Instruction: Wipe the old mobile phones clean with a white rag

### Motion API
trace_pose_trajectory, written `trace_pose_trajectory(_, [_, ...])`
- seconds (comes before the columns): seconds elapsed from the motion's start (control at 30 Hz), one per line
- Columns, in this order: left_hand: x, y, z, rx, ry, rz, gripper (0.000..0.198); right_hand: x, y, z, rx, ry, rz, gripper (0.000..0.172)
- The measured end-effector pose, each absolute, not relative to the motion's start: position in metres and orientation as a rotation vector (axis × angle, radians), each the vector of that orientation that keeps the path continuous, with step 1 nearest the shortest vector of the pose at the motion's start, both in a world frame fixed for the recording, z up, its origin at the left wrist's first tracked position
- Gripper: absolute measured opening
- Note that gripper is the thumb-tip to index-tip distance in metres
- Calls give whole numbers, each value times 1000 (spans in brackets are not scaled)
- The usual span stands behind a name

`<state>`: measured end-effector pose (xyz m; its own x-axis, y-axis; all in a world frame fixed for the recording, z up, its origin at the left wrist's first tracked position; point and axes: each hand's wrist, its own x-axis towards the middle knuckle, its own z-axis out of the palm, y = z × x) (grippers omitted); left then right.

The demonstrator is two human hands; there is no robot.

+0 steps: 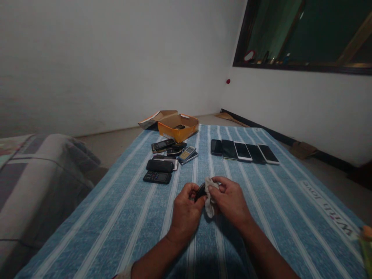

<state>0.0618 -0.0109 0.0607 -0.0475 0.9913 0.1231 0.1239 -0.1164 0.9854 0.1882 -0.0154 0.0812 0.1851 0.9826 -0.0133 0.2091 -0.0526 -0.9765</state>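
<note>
Wiping seems to be the step. The left hand [186,209] is closed around a small dark slim handset [200,191], pinched edge-on between thumb and fingers. The right hand [231,199] is closed on a crumpled white cloth rag [209,204], bunched against the handset's right side. Both hover over the blue-and-white striped woven sheet [116,217], well to the near side of the open orange cardboard box [178,130] and slightly right of it.

My read on doing it well:
- Grip the handset by its edges only, so the face is exposed.
- Fold the rag to a flat pad, since the loose tail hanging below does no work.
- Use light strokes in one direction.
- Can't tell which face is up; too dark.

Just near of the box is a cluster of dark and silver keypad phones [165,159], some touching or overlapping. Right of the box is a row of five flat glass smartphones [244,152], laid side by side. Both groups are well apart from the hands.
</note>
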Motion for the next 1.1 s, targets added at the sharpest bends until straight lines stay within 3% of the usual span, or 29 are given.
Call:
trace_pose_trajectory(0.17, [67, -18, 57, 1414, 1273, 1291, 5, 183, -17, 79, -1483, -1158, 1065, 41])
trace_pose_trajectory(1.1, [71, -23, 56, 1463, 1289, 1301, 5, 182, -17, 75, -1287, -905, 1253, 31])
